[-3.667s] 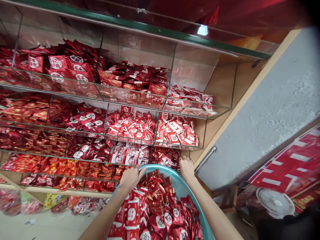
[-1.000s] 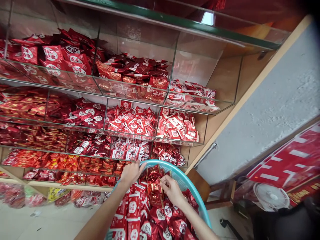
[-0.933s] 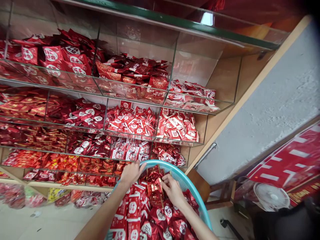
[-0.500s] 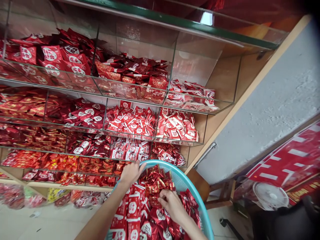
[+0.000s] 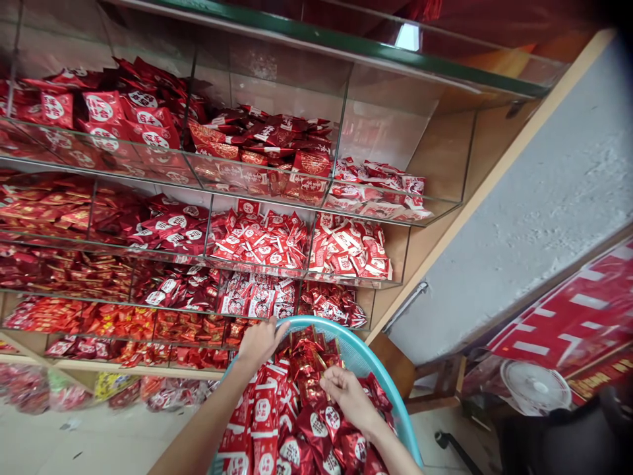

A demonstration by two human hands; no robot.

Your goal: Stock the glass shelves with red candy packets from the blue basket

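Note:
A turquoise plastic basket (image 5: 403,402) stands below the shelves, heaped with red wrapped packets. My left hand (image 5: 261,343) grips its far left rim, the fingers hooked over the edge. Inside the basket, my right hand (image 5: 350,394) is closed in a pinch just above the heap; whatever lies between its fingertips is too small to make out. Shiny red-and-gold packets (image 5: 307,363) lie right beside those fingertips. Dark red packets with white round labels (image 5: 316,425) are under the right hand, and flatter red-and-white packets (image 5: 263,412) fill the left side.
Wooden shelves with glass-fronted bins (image 5: 267,241) of red packets rise ahead. Bagged goods (image 5: 171,394) sit on the floor beneath. To the right are a grey wall (image 5: 524,218), a wooden stool (image 5: 395,369), a white round object (image 5: 535,386) and a dark chair-like shape (image 5: 558,429).
My right hand has shifted slightly up and to the right, its fingers drawn closer together. The red-and-gold packets by it have moved a little. My left hand stays on the rim.

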